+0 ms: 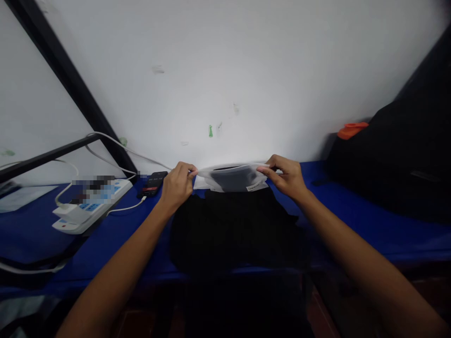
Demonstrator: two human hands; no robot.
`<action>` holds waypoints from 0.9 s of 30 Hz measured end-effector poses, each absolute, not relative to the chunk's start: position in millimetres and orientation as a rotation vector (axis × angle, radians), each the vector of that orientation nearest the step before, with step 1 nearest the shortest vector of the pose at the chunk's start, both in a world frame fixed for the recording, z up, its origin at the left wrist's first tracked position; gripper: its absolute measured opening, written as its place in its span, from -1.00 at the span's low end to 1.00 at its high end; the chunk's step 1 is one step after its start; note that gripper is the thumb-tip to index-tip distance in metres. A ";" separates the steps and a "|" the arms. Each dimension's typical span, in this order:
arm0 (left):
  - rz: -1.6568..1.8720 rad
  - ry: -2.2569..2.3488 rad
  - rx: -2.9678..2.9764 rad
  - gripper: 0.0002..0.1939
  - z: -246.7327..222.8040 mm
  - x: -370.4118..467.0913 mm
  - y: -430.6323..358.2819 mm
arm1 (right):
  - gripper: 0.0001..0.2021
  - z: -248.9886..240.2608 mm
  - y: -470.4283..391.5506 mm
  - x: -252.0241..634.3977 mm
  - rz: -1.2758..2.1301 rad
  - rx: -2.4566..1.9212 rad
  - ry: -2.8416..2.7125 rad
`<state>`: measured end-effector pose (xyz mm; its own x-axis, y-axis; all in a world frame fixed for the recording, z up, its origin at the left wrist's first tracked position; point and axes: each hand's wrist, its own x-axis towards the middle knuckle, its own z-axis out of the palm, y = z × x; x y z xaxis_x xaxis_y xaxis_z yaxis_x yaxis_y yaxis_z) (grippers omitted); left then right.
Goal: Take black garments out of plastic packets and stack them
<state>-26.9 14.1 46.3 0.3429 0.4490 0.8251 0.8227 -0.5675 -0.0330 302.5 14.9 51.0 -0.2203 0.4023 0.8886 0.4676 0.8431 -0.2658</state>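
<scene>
A translucent plastic bag with a small printed label at its lower right is stretched between my two hands, its long upper edge facing me. My left hand pinches the left corner between thumb and fingers. At the opposite corner my right hand grips the edge the same way. Something dark shows through the plastic; whether it lies inside or behind I cannot tell. Directly below, a black cloth garment lies spread on the blue tabletop, close under the bag.
On the left, a white power strip with a plug and cables lies near a black phone on a white cord. A large black bag or cloth with an orange piece fills the right. A pale wall rises behind.
</scene>
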 end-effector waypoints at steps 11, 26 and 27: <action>-1.379 -1.168 -2.417 -0.82 27.1 9.2 -13.3 | -0.77 49.1 8.1 291.9 -0.049 -0.669 -2.139; -1.462 -0.939 -2.586 -0.85 22.2 26.8 -34.2 | -0.72 59.5 -20.3 274.8 -0.319 -0.704 -2.643; -1.498 -0.956 -2.613 -0.81 22.2 26.7 -33.9 | -0.73 60.6 -20.2 275.1 -0.322 -0.691 -2.628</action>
